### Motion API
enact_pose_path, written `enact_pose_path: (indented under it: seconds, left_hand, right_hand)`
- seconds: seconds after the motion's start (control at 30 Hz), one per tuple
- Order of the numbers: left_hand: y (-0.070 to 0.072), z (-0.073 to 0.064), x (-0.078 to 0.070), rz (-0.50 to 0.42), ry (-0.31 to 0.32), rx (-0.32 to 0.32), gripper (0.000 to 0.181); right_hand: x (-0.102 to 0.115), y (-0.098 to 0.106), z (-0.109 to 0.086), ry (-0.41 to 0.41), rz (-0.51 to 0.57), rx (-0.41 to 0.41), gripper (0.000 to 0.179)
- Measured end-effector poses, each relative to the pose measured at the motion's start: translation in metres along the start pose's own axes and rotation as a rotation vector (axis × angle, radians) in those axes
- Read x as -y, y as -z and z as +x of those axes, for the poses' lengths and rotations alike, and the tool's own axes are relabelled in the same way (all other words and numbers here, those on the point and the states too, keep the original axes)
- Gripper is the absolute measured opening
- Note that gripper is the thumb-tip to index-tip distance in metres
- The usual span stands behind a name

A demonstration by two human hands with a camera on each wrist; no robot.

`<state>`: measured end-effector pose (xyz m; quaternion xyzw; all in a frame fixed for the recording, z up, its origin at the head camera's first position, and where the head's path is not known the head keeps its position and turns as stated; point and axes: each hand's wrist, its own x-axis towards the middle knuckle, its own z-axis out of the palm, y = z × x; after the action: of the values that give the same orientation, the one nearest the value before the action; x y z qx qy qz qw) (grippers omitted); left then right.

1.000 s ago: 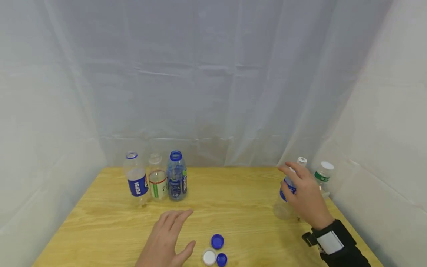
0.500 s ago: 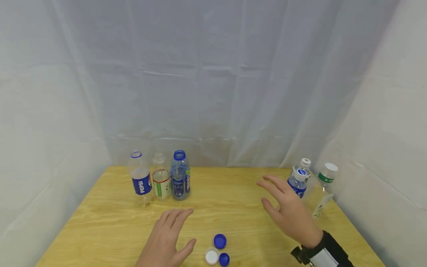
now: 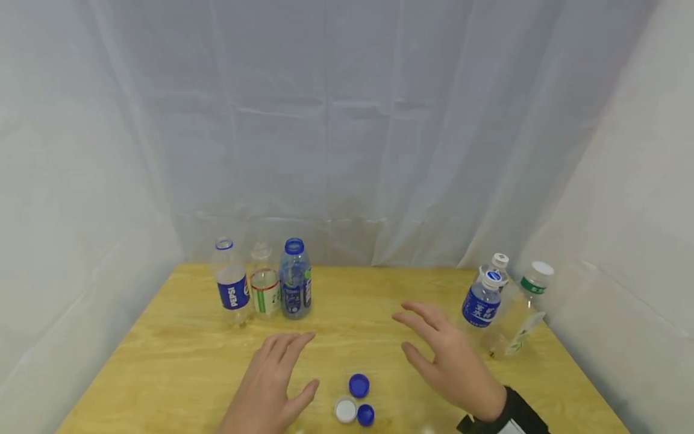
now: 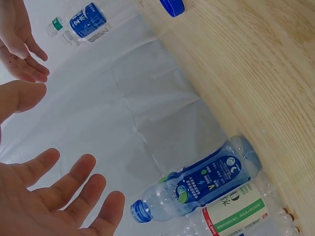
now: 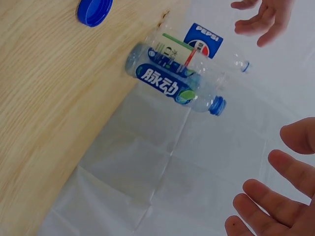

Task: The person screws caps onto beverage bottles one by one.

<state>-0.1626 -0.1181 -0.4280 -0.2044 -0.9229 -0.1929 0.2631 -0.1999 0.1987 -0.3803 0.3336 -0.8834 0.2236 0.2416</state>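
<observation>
My left hand hovers over the near left of the table, fingers spread and holding nothing. My right hand is likewise spread, with nothing in it, to the left of a capped bottle with a blue label. Between the hands lie a larger blue cap, a smaller blue cap and a white cap. Beyond the left hand three uncapped bottles stand side by side: a Pepsi bottle, a clear bottle with a white and green label and a blue-tinted bottle.
At the right, a white-capped bottle with a green band stands beside the blue-labelled one, and another white-capped bottle is partly hidden behind. A pale plastic sheet hangs behind the wooden table and along both sides.
My right hand has drawn back left and nearer to me, away from the right-hand bottles, uncovering the blue-labelled one. My left hand stays almost still. The view has shifted slightly.
</observation>
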Motion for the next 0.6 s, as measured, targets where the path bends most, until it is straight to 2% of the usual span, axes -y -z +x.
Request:
enact_pose_path:
  seconds: [0.3,0.6]
  left_hand:
    - [0.005,0.005,0.004,-0.009,0.003,-0.016,0.072]
    - [0.012,0.009,0.015,-0.011,0.023,-0.072,0.07]
  right_hand:
    - [0.008,-0.008,-0.002,0.009,0.016,0.019,0.058]
    - [0.013,-0.021,-0.011,0.005,0.045,0.061,0.059]
